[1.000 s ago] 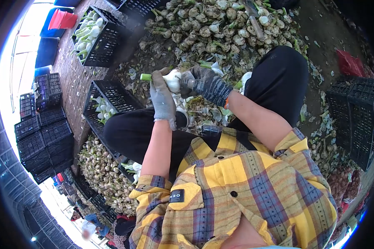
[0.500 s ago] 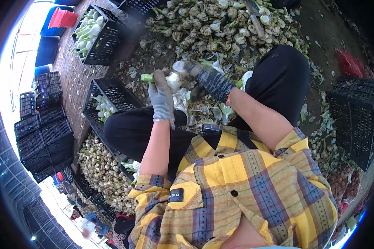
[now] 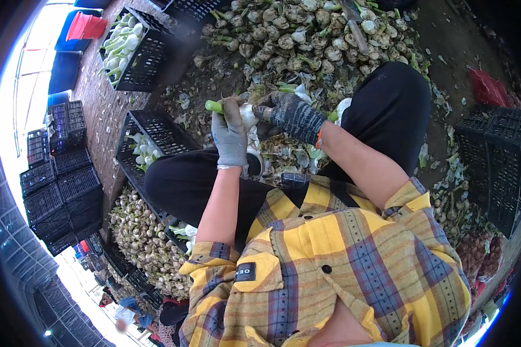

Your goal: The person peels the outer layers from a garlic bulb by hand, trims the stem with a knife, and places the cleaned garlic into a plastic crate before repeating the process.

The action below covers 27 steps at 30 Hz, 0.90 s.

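My left hand [image 3: 230,133], in a light grey glove, is wrapped round a garlic bulb [image 3: 248,117]. The cut green stem [image 3: 214,106] sticks out on the left side of the fist, and the peeled white bulb shows on the right. My right hand [image 3: 290,114], in a dark patterned glove, is closed just right of the bulb, its fingertips at the bulb's side. What it grips is too small and hidden to make out. Loose peelings [image 3: 292,156] lie below the hands.
A heap of dirty bulbs [image 3: 307,40] lies ahead. Crates with white bulbs [image 3: 139,58] [image 3: 156,130] stand at the left, near stacked black crates [image 3: 63,196]. More bulbs [image 3: 145,243] are piled lower left. A black crate [image 3: 492,168] stands right. A person [image 3: 124,312] is at lower left.
My right hand has moved right and slightly down, and the white piece at its fingertips no longer shows. My left hand has shifted slightly right with the bulb.
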Tool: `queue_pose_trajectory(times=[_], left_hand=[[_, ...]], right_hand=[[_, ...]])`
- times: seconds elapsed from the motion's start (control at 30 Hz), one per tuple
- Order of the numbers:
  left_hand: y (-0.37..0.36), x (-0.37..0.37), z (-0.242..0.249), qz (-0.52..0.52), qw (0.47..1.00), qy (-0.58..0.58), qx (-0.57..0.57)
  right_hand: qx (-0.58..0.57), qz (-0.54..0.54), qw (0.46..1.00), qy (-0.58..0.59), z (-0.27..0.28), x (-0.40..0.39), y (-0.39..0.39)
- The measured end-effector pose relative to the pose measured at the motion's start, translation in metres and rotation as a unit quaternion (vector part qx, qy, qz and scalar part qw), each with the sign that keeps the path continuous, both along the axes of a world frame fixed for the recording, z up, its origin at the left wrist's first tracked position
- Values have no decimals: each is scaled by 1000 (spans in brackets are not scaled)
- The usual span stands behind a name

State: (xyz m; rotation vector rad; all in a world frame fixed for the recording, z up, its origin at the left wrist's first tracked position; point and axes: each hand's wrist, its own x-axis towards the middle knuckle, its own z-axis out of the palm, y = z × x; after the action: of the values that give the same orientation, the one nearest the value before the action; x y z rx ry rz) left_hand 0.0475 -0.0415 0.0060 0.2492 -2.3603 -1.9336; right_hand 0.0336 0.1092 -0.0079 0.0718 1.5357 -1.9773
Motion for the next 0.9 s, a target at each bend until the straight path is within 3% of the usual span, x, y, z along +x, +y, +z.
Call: queue_pose_trajectory(times=[0.03, 0.13, 0.23, 0.33, 0.43, 0.57, 0.67, 0.7, 0.8, 0.83, 0.9], left_hand=[[-2, 0, -3, -5, 1000, 11, -15], [-4, -3, -9, 8, 999, 24, -22], [-4, -2, -8, 23, 999, -24, 13], [3, -2, -5, 10, 999, -14, 31], [-1, -5, -7, 42, 996, -56, 46], [3, -11, -3, 78, 987, -71, 120], [4, -12, 5, 71, 977, -72, 189], [3, -11, 7, 61, 977, -66, 194], [0, -12, 7, 31, 975, -58, 211], [0, -12, 7, 22, 974, -58, 217], [6, -10, 10, 50, 990, -49, 122]], right_hand=[[39, 5, 999, 28, -2, 0, -1], [-32, -66, 997, 8, -3, 7, -3], [34, -73, 996, 45, -13, 5, -8], [170, -72, 971, 153, -12, 7, -9], [81, -180, 970, 143, -35, 5, -18], [75, -216, 974, -12, -40, -5, -6], [-199, -166, 937, -235, -13, -3, 2], [-218, -170, 926, -256, -10, -2, 1], [-233, -88, 963, -106, -3, -1, -2], [-164, -102, 975, -109, 1, -1, -5], [-106, -102, 989, -2, -13, -1, -6]])
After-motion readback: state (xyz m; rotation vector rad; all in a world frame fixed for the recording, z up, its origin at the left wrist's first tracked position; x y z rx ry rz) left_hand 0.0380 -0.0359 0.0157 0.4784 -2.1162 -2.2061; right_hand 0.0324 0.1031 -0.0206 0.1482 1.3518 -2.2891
